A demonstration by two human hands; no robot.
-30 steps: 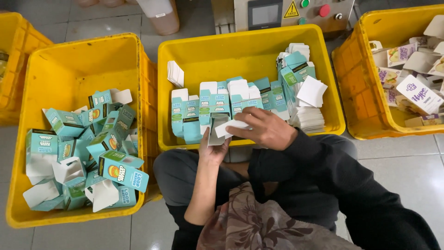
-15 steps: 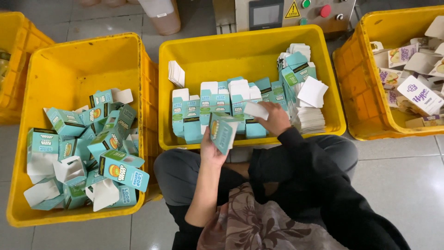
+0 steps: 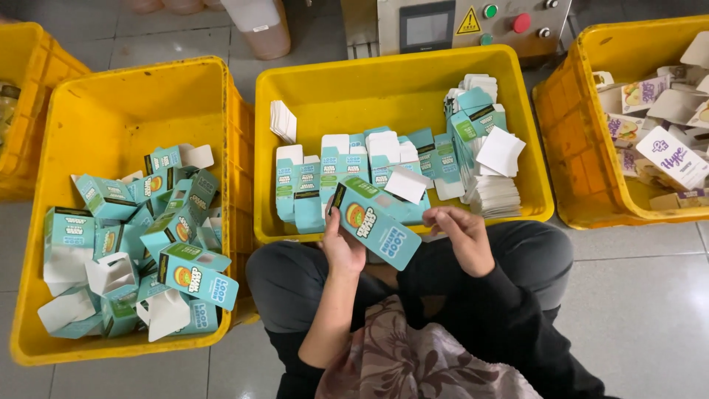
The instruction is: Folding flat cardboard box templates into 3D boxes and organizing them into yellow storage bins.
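My left hand (image 3: 341,247) and my right hand (image 3: 461,235) hold a teal carton (image 3: 377,219) with an orange round picture on its face, over my lap. The left hand grips its lower left edge. My right-hand fingers pinch its right end below the white flap (image 3: 407,185), which sticks up. Just beyond the carton stands the middle yellow crate (image 3: 384,85), with flat teal cartons (image 3: 347,174) lined up inside and a stack of white-flapped ones (image 3: 484,159) at its right.
A left yellow crate (image 3: 111,103) holds several folded-up teal cartons (image 3: 148,244). A right yellow crate (image 3: 583,140) holds white and purple cartons. A grey machine panel (image 3: 473,22) with buttons stands behind, and a tan bucket (image 3: 258,26). Grey tiled floor all around.
My right hand went into the middle crate and came back. The carton has swung from a folded white blank into an opened teal box, held flatter and nearer my lap.
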